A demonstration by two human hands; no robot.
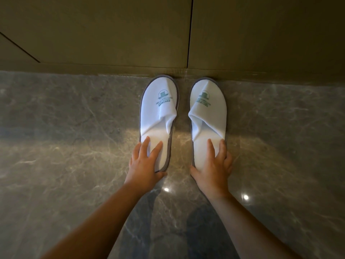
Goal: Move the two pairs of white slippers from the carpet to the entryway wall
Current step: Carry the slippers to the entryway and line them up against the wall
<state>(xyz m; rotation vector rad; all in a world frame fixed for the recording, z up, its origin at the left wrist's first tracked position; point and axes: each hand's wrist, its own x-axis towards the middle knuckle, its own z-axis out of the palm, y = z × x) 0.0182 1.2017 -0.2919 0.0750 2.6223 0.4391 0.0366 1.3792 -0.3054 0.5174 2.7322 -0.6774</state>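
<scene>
Two white slippers with green logos and grey sole edges lie side by side on the marble floor, toes touching the base of the beige wall (112, 34). The left slipper (160, 101) shows a doubled sole edge, as if two are stacked. The right slipper (209, 105) sits a hand's width away. My left hand (144, 165) grips the left slipper's heel, fingers spread on the insole and thumb around the back. At the right slipper's heel, my right hand (212, 171) holds on the same way.
Polished grey-brown marble floor (65, 128) stretches left and right along the wall. A vertical seam (190, 34) splits the wall panels just above the slippers. No carpet is in view.
</scene>
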